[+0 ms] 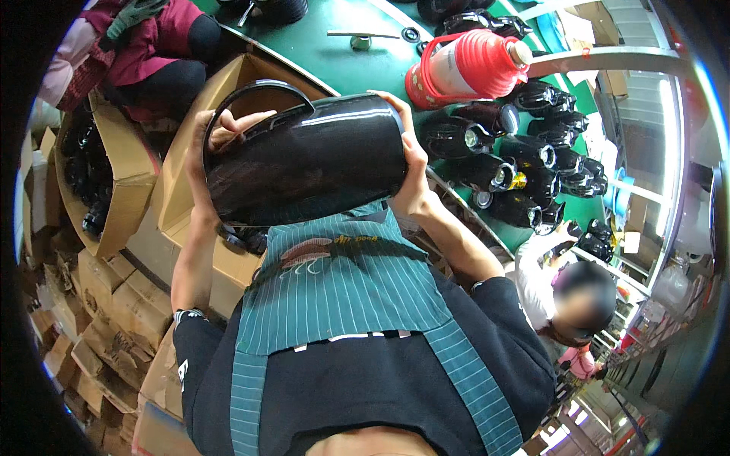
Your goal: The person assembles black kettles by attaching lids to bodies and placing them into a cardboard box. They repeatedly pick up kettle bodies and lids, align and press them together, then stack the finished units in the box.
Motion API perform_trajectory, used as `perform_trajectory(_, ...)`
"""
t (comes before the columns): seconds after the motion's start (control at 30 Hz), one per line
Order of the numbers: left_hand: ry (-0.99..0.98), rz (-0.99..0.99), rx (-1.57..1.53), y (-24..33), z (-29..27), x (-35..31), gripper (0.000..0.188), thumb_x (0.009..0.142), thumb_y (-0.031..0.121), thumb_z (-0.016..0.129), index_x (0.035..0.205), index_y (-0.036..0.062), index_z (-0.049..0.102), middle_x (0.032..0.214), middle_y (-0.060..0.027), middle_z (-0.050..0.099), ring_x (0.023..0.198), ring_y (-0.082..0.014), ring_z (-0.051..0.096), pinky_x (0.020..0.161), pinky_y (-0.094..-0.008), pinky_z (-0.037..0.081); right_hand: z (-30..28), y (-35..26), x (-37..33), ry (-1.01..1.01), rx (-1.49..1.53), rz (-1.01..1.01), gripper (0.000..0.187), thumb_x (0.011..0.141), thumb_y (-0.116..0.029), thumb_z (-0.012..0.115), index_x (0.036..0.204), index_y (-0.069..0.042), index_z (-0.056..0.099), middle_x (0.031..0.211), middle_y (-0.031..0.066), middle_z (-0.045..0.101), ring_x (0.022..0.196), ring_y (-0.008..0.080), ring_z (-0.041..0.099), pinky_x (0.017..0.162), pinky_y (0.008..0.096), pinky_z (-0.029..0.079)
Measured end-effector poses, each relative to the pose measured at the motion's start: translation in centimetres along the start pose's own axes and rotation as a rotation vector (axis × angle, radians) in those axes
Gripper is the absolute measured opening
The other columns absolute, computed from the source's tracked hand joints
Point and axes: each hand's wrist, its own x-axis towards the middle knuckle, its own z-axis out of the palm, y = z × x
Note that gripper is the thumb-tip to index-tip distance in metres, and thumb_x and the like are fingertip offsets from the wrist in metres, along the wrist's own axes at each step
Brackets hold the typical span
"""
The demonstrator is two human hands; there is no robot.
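A glossy black jug body [319,156] with a loop handle lies on its side in the air before my chest. My left hand [199,171] grips its left end, with some fingers passing inside the handle [262,85]. At the other end my right hand [414,163] is wrapped round the rim, with fingertips over the top edge. Both hands are closed on the jug body. Its ends are mostly covered by my palms, so I cannot see inside it.
An open cardboard box [176,186] stands below the jug. Another box [125,201] at left holds black parts. On the green table [353,72] are a red thermos flask [475,68] and several black jugs [502,171]. Co-workers are at upper left [156,45] and right [536,285].
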Motion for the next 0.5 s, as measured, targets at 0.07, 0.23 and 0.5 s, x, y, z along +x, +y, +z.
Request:
perform_trajectory(0.07, -0.088, 0.042, 0.057, 0.7, 0.3, 0.3, 0.020, 0.115, 0.019, 0.040, 0.118, 0.0000, 0.045, 0.129, -0.0388, 0.063, 0.120, -0.0393, 0.068, 0.101, -0.0470, 0.059, -0.3, 0.5, 0.2, 0.004, -0.027, -0.002, 0.088, 0.094, -0.062, 0.046, 0.156, 0.000, 0.036, 0.146, 0.0166, 0.050, 0.137, 0.0236, 0.050, 0.118, 0.0388, 0.034)
perform_trajectory(0.23, -0.136, 0.035, 0.168, 0.8, 0.5, 1.1, 0.029, 0.114, 0.031, 0.040, 0.118, 0.0023, 0.045, 0.137, -0.0460, 0.057, 0.125, -0.0453, 0.065, 0.105, -0.0531, 0.055, -0.6, -0.7, -0.5, 0.085, 0.066, 0.101, 0.087, 0.091, -0.059, 0.047, 0.156, -0.002, 0.036, 0.146, 0.0146, 0.050, 0.135, 0.0232, 0.052, 0.116, 0.0375, 0.038)
perform_trajectory(0.5, 0.127, -0.201, 0.026, -7.6, -0.3, 0.4, 0.026, 0.107, 0.018, 0.061, 0.125, 0.0027, 0.048, 0.134, -0.0366, 0.065, 0.117, -0.0320, 0.069, 0.099, -0.0389, 0.057, -2.7, -0.8, 1.1, -0.001, -0.575, 0.000, 0.063, 0.112, -0.044, 0.042, 0.155, 0.001, 0.047, 0.134, 0.0266, 0.055, 0.126, 0.0401, 0.054, 0.114, 0.0419, 0.038)
